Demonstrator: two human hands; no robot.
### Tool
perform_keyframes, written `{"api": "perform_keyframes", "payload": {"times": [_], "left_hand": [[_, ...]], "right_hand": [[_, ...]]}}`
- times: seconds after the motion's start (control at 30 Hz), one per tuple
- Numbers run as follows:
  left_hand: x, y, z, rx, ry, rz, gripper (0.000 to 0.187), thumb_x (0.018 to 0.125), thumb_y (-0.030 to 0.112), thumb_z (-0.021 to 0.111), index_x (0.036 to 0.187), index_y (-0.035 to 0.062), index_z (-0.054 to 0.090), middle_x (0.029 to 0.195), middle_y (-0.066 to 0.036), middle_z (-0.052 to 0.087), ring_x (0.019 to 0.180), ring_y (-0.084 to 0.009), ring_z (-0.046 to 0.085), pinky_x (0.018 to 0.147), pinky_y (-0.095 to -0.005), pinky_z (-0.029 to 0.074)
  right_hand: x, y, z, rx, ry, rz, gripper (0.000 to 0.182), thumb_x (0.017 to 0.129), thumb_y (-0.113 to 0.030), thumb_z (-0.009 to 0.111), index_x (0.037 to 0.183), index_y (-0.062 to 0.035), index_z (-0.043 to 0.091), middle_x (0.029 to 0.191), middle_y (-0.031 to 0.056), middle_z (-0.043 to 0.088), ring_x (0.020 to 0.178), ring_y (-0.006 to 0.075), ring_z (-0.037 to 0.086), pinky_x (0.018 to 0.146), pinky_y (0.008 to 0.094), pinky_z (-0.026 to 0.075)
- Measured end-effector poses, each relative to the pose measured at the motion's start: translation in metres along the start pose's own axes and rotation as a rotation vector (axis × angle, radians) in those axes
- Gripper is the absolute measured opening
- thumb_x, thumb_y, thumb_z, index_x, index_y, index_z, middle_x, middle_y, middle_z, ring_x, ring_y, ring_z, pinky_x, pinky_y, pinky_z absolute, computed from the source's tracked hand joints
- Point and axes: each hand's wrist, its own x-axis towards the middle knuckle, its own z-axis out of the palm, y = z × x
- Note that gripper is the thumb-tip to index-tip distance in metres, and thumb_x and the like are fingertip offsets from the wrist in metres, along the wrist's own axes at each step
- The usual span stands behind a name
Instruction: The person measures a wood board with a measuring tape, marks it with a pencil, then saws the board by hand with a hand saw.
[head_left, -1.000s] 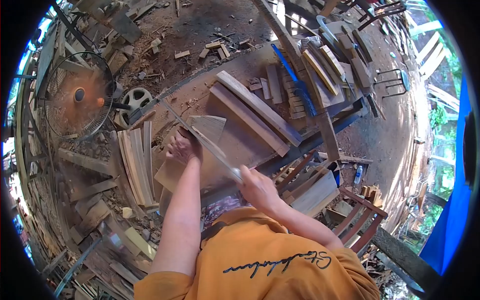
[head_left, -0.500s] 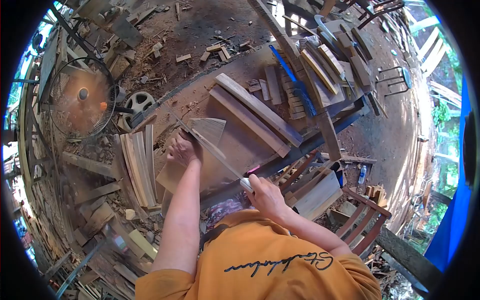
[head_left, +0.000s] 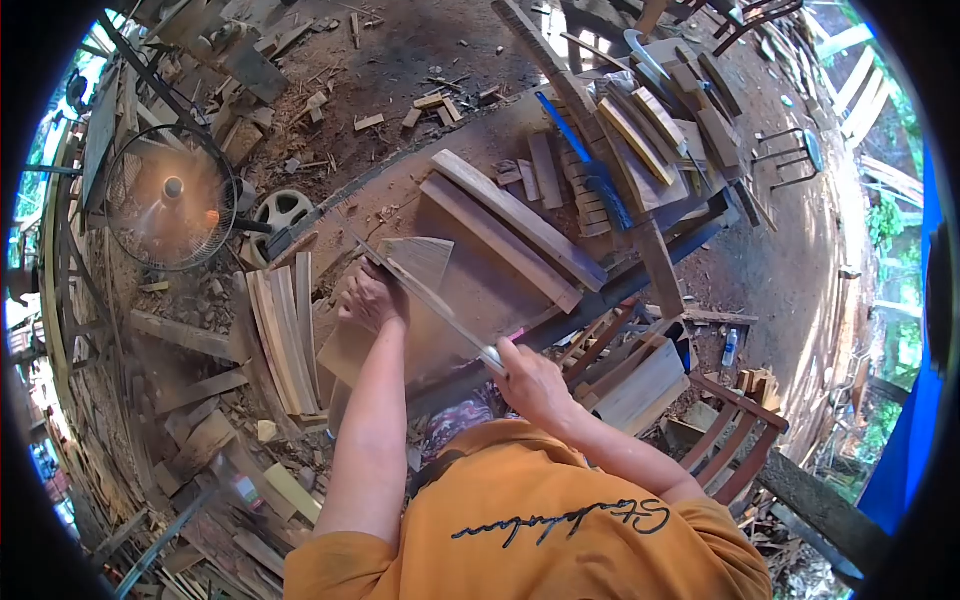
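Observation:
My right hand (head_left: 535, 382) is wrapped round the pale handle of a long, thin-bladed tool (head_left: 430, 300) that looks like a hand saw. Its blade slants away to the upper left across the workbench (head_left: 485, 290). Close beside the blade, my left hand (head_left: 372, 297) is closed with bent fingers, pressed down over a flat wooden board (head_left: 345, 348); what the fingers grip is hidden. A wedge-shaped piece of wood (head_left: 420, 258) with a striped surface lies just beyond the blade. Something small and pink (head_left: 516, 335) shows by my right hand.
Two long wooden beams (head_left: 510, 230) lie on the bench. A blue-backed brush-like thing (head_left: 590, 160) and stacked timber (head_left: 655, 130) are at the right. Curved wooden strips (head_left: 280, 335) stand left of my arm, near a running fan (head_left: 170, 195). Offcuts litter the floor.
My right hand and the tool's handle have shifted very slightly, and the handle shows less. The left hand stays at the board. The whole view has moved a little.

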Motion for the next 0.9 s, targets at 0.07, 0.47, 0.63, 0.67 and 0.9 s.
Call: {"api": "perform_keyframes", "payload": {"times": [0.07,0.47,0.63,0.67,0.9], "left_hand": [[-0.003,-0.006,0.004,-0.003,-0.008,0.025,0.049,0.099,0.047,0.033,0.096,0.0136,0.069,0.105,-0.011,0.065,0.104,-0.0302,0.056,0.094,-0.0472,0.031],[-0.008,0.004,-0.004,-0.011,-0.031,0.157,0.045,0.099,0.045,0.034,0.096,0.0122,0.065,0.100,-0.012,0.060,0.098,-0.0304,0.058,0.090,-0.0473,0.034],[-0.004,-0.010,0.022,0.001,-0.018,0.173,0.043,0.099,0.044,0.037,0.103,0.0137,0.067,0.102,-0.012,0.061,0.100,-0.0293,0.059,0.091,-0.0472,0.035],[-0.004,-0.010,0.017,-0.010,-0.009,0.165,0.043,0.099,0.044,0.037,0.103,0.0137,0.067,0.102,-0.012,0.061,0.100,-0.0293,0.059,0.091,-0.0472,0.035],[-0.005,-0.006,0.006,0.054,-0.166,0.167,0.047,0.100,0.047,0.033,0.114,0.0130,0.063,0.123,-0.013,0.056,0.113,-0.0301,0.053,0.096,-0.0452,0.035]], "right_hand": [[0.042,-0.005,0.024,0.016,0.136,-0.128,0.016,0.088,-0.012,0.056,0.100,-0.0043,0.048,0.082,0.0240,0.062,0.075,0.0415,0.064,0.066,0.0492,0.053],[0.049,-0.031,0.031,0.083,0.064,-0.005,0.023,0.089,-0.014,0.058,0.099,-0.0017,0.041,0.089,0.0285,0.062,0.083,0.0474,0.060,0.071,0.0546,0.048],[0.042,0.011,0.071,0.109,0.222,-0.173,0.024,0.082,-0.005,0.065,0.098,-0.0023,0.046,0.085,0.0233,0.056,0.081,0.0469,0.057,0.070,0.0512,0.046],[0.043,0.017,0.078,0.100,0.224,-0.187,0.024,0.082,-0.005,0.065,0.098,-0.0023,0.046,0.085,0.0233,0.056,0.081,0.0469,0.057,0.070,0.0512,0.046],[0.048,0.028,0.070,0.422,0.249,-0.033,0.027,0.083,-0.013,0.060,0.102,-0.0046,0.043,0.080,0.0291,0.057,0.081,0.0510,0.056,0.069,0.0509,0.044]]}}
